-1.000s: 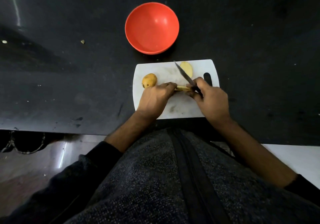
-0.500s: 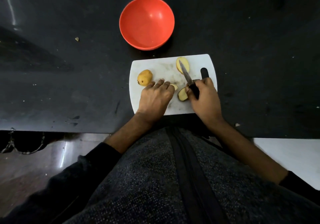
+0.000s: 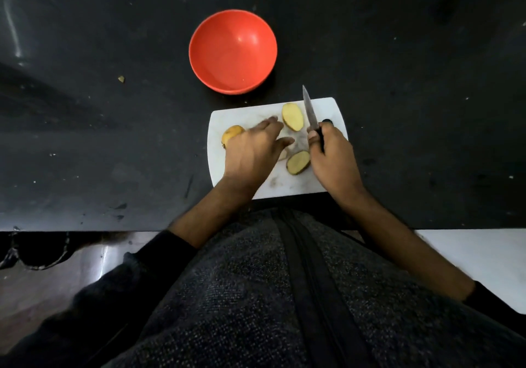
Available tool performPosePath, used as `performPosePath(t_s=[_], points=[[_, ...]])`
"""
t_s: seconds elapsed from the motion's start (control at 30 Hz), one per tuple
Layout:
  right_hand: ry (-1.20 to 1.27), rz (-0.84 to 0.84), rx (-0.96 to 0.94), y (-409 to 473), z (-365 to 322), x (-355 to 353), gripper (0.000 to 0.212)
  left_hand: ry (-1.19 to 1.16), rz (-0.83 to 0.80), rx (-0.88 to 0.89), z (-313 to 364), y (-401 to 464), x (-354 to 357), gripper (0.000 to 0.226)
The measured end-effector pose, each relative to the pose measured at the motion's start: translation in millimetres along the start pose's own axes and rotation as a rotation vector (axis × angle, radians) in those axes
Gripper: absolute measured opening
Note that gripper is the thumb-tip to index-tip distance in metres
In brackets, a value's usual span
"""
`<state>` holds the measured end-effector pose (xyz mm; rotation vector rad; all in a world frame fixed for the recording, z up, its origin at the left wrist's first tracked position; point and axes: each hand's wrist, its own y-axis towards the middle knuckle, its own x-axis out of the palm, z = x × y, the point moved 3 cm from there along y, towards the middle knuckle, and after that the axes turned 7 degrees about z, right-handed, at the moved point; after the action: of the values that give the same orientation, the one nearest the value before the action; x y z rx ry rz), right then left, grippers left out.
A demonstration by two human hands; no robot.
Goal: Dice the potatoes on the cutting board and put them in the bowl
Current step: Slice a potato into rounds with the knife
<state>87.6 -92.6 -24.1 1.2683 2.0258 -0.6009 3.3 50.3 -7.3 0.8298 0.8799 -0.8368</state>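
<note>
A white cutting board lies on the black counter. On it are a whole potato at the left, a cut half face up at the far side, and a slice near the middle. Another pale piece peeks out beside my left hand. My left hand hovers over the board with fingers spread, partly covering the whole potato. My right hand grips the black handle of a knife, blade pointing away. The red bowl stands empty beyond the board.
The black counter stretches wide on both sides of the board. A small scrap lies on it at the left. My dark sweater fills the lower view.
The potato piece has been cut apart and its slice lies flat. My left hand let go and moved left with fingers spread. The knife lifted off and points further away.
</note>
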Motion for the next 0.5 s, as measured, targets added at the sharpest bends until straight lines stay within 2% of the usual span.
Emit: performPosePath(t_s=[0.07,0.13,0.23,0.33,0.5], points=[[0.021,-0.018,0.026,6,-2,1,0.014,-0.123,-0.115,-0.14,-4,16,6,0.051],[0.026,-0.028,0.03,11,-3,0,0.017,-0.206,-0.221,-0.199,-4,31,12,0.072],[0.004,-0.05,-0.001,17,-4,2,0.016,-0.236,-0.301,-0.249,-2,47,25,0.087],[-0.019,-0.067,-0.022,22,-2,3,0.014,-0.205,-0.344,-0.232,-1,54,36,0.087],[-0.014,-0.127,-0.011,26,1,6,0.013,-0.207,-0.292,-0.131,1,58,41,0.063]])
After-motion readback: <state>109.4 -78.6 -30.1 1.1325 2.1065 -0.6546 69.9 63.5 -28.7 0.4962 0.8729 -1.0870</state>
